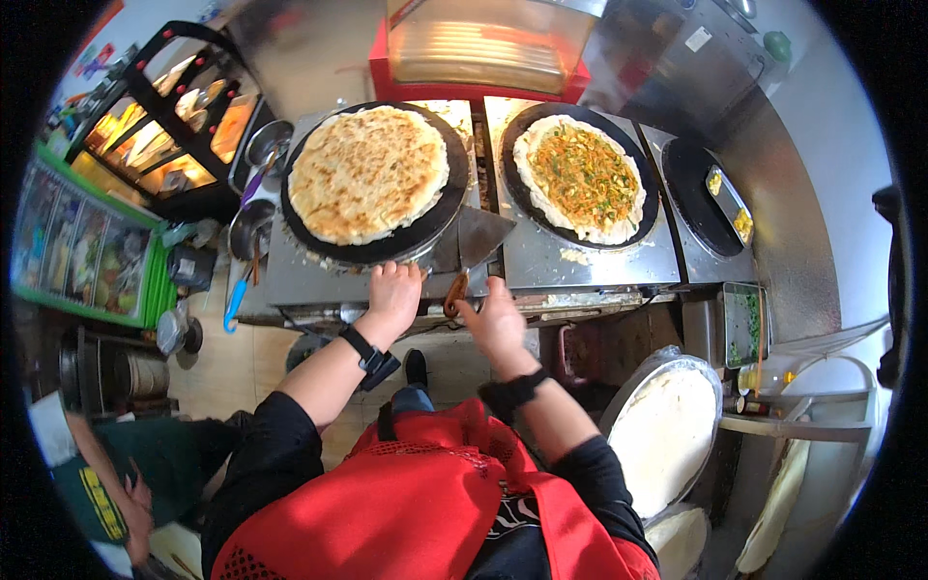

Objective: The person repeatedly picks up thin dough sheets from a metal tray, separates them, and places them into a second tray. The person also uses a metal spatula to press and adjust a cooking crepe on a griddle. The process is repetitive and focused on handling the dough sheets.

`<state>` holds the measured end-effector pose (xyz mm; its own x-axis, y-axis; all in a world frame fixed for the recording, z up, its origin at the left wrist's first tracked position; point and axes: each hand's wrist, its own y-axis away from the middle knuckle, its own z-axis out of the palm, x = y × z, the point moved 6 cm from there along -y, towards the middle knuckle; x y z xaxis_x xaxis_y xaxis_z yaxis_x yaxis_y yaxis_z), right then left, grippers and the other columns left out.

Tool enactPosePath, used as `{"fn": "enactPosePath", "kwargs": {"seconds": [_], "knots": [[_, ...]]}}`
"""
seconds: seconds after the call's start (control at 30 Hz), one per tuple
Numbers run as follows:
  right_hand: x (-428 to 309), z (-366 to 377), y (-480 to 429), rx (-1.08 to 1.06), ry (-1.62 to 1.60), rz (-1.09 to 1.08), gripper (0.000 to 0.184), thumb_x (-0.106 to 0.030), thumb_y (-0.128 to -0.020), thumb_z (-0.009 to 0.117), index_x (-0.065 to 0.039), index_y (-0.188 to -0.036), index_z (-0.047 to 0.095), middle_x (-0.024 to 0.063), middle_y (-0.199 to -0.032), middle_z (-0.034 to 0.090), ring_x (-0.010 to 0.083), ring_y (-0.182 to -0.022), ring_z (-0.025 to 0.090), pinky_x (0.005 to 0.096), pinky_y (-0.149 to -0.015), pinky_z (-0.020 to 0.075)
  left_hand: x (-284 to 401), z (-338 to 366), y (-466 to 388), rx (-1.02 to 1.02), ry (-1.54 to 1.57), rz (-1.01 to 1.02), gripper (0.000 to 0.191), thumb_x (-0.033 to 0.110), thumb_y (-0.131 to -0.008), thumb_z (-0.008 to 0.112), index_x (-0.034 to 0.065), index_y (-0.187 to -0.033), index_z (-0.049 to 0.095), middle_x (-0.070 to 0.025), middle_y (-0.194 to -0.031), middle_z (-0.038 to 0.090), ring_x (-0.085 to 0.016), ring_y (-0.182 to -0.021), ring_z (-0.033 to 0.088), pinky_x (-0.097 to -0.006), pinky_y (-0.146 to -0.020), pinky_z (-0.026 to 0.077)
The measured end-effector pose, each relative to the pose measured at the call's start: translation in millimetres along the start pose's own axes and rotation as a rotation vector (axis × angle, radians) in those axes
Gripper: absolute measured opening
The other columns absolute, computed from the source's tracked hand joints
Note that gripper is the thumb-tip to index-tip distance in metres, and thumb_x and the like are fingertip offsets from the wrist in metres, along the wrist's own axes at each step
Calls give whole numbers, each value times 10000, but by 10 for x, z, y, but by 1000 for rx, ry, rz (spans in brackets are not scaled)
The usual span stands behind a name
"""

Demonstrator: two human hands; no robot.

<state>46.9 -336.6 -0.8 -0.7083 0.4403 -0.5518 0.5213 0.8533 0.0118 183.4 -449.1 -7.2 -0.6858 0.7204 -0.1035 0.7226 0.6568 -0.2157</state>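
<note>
My left hand (pixel 395 293) is curled at the front edge of the stove, below the left griddle (pixel 457 174). A small brown piece shows beside its fingers; what lies inside the hand is hidden. On that griddle lies a large browned flatbread (pixel 370 174). My right hand (pixel 499 322) has thumb and fingers apart, just right of the wooden handle (pixel 455 293) of a broad metal spatula (pixel 482 235). The spatula's blade rests on the steel top between the griddles. The right griddle (pixel 516 199) bears a pale dough round with a chopped vegetable filling (pixel 583 177).
A third griddle (pixel 689 196) holds a small metal tray (pixel 728 206). Ladles with purple (pixel 252 187) and blue (pixel 235 304) handles lie left. A glass warming case (pixel 486 54) stands behind. At lower right is a large dough round (pixel 663 442) under film. Another person's hand (pixel 138 500) shows lower left.
</note>
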Motion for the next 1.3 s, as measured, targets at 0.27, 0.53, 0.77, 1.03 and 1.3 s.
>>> {"fn": "enactPosePath", "kwargs": {"seconds": [0.27, 0.53, 0.77, 1.03, 1.3], "knots": [[167, 212, -400, -89, -34, 295, 540, -332, -754, 729, 32, -1103, 536, 263, -982, 666, 426, -920, 660, 484, -805, 533, -136, 94, -59, -78, 256, 49, 169, 137, -760, 667, 94, -879, 556, -85, -855, 587, -256, -766, 631, -387, -628, 527], [274, 171, -473, -72, -190, 278, 411, -263, -776, 714, 18, -999, 514, 216, -857, 657, 373, -805, 662, 442, -731, 542, -180, 9, -6, -231, 479, 30, 214, 117, -861, 653, 30, -989, 506, -169, -923, 545, -346, -819, 635, -416, -668, 558], [591, -414, -415, -248, -806, 358, 363, -43, -879, 609, 15, -1224, 513, 55, -766, 625, 75, -618, 544, 240, -535, 439, -758, -662, 346, -184, 725, 18, 314, 100, -871, 688, 17, -1145, 559, -175, -986, 620, -355, -870, 643, -391, -726, 534], [189, 361, -1027, -663, -730, 254, 289, -262, -946, 651, -2, -1057, 591, 123, -737, 625, 207, -619, 600, 307, -562, 489, -1101, -531, -428, -68, 407, -369, 424, 117, -954, 580, -50, -1333, 487, -263, -1159, 589, -415, -1010, 620, -443, -871, 516], [-1487, 81, -1258, -171, -633, -297, 317, -54, -832, 626, 60, -1071, 452, 247, -766, 639, 386, -650, 686, 403, -542, 575, -1291, -819, -648, -108, 577, -538, 429, 114, -986, 554, -55, -1371, 468, -173, -1071, 651, -230, -893, 667, -317, -758, 539]]}}
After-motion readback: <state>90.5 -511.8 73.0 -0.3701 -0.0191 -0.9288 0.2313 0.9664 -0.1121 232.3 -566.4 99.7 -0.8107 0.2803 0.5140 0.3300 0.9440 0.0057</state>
